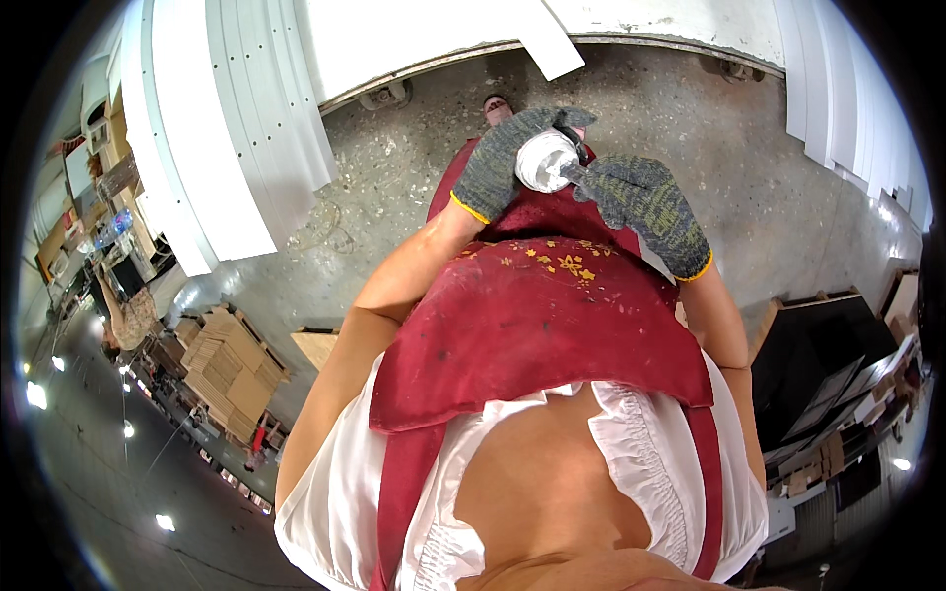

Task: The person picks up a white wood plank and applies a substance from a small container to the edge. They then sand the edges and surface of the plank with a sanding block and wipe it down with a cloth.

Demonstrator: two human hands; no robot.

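Both my hands wear grey knit gloves with yellow cuffs. My left hand [498,158] is closed around a small round white tub [537,163], held above my lap in front of the red apron. White, paste-like stuff shows at the tub's open top. From the right, my right hand [645,202] has its fingers pinched together at the tub's rim. A thin greyish tool [570,171] runs from those fingers into the white stuff; its kind is mostly hidden by the glove and paste.
A white worktop [424,34] curves across the far side, with a white strip [552,49] jutting over its edge. Long white panels [227,128] lie at the left, more panels [847,98] at the right. Stacked cardboard [232,369] stands left, dark panels [823,364] right, on speckled concrete floor.
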